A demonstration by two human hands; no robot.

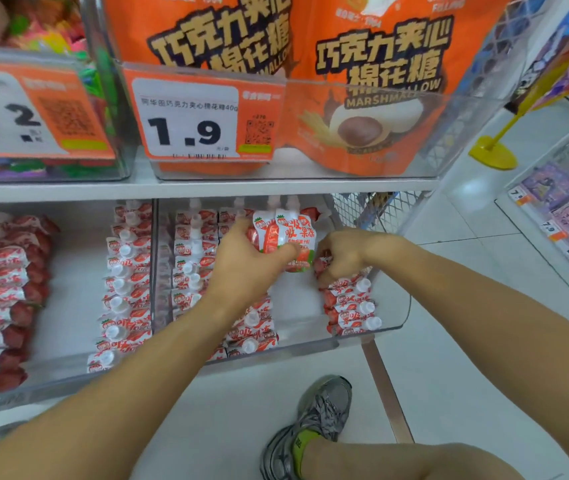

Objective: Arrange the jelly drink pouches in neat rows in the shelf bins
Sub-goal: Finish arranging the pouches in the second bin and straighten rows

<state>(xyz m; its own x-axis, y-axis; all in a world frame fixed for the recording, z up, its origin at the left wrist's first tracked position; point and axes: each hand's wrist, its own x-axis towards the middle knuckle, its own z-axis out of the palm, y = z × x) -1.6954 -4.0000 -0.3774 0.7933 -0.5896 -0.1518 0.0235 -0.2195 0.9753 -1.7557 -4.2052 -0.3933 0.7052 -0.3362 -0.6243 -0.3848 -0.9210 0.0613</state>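
Observation:
Red-and-white strawberry jelly drink pouches fill two clear bins on the lower shelf. My left hand point(241, 261) grips a small stack of upright pouches point(290, 233) above the right bin point(394, 320). My right hand point(342, 254) has its fingers curled on the top pouch of the bin's right row point(349, 306). Two more rows point(189, 258) lie along that bin's left side, with a bare strip of bin floor between them and the right row. The left bin point(68, 299) holds one row on each side.
The shelf above carries orange marshmallow bags point(373, 98) and price tags point(189, 119) in clear bins. A wire mesh panel point(373, 209) closes the shelf's right end. My shoe point(310, 424) stands on white floor tiles; another shelf point(567, 216) lies to the right.

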